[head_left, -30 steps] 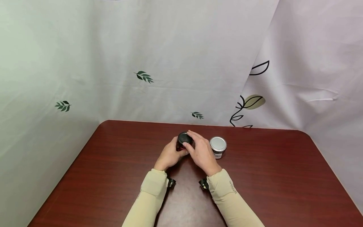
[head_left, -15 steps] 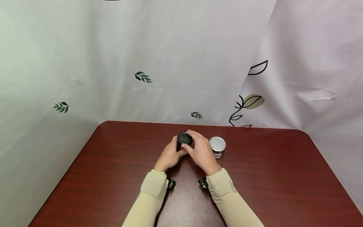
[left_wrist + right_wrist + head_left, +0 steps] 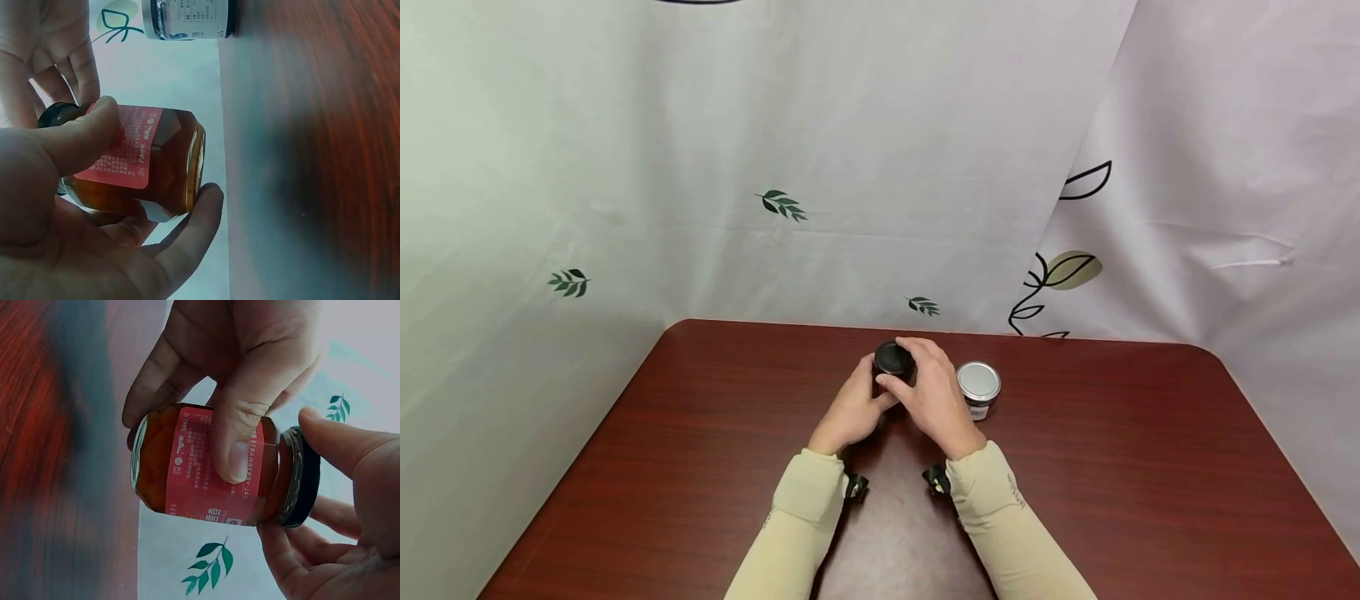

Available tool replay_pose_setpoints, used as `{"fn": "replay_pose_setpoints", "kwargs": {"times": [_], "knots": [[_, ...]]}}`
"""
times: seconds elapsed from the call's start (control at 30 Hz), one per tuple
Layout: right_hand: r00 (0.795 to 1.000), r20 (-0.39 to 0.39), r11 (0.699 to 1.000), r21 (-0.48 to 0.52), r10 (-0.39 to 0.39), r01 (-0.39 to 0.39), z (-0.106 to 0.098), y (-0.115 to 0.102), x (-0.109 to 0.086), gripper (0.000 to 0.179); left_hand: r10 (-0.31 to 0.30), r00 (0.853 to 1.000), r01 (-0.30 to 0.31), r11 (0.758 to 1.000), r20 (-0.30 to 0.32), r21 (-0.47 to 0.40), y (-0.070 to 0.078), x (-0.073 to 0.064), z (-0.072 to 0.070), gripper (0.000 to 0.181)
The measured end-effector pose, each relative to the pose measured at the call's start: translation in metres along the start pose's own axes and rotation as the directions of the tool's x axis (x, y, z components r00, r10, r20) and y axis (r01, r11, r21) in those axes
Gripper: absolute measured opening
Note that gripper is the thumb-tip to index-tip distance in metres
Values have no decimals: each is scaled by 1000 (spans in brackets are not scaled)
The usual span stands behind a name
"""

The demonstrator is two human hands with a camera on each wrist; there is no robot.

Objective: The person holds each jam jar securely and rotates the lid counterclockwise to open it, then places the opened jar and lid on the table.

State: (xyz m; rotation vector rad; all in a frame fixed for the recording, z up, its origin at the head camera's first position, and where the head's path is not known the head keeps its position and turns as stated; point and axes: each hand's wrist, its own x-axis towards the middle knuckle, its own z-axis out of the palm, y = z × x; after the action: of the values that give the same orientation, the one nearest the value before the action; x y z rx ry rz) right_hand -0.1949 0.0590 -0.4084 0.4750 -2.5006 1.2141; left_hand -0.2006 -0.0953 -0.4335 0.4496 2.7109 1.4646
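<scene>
A strawberry jam jar (image 3: pixel 275 478) with a pinkish-red label and amber-brown contents is held between both hands. My left hand (image 3: pixel 848 412) grips the jar's body, thumb across the label and a finger reaching near the base in the left wrist view. At the other end, my right hand (image 3: pixel 938 403) holds the black lid (image 3: pixel 892 358) between thumb and fingers. The lid sits on the jar's mouth. In the left wrist view the jar's base appears raised off the table. From the head, the hands hide most of the jar's body.
Just right of my right hand, a second jar (image 3: pixel 978 382) with a silver lid and a white label stands upright on the reddish-brown table (image 3: pixel 1112 467). A pale curtain (image 3: pixel 850 258) with leaf prints hangs behind the table's far edge.
The jam jar and both hands have shifted slightly up and to the right in the head view. My hands keep their places on body and lid. The silver-lidded jar stands where it was.
</scene>
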Motion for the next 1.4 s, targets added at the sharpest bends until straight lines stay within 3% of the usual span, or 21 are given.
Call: {"fn": "replay_pose_setpoints", "kwargs": {"times": [1.4], "knots": [[998, -56, 999, -11, 31, -31, 2, 2, 0, 58, 18, 997, -6, 985, -69, 173, 12, -2, -2, 62]]}}
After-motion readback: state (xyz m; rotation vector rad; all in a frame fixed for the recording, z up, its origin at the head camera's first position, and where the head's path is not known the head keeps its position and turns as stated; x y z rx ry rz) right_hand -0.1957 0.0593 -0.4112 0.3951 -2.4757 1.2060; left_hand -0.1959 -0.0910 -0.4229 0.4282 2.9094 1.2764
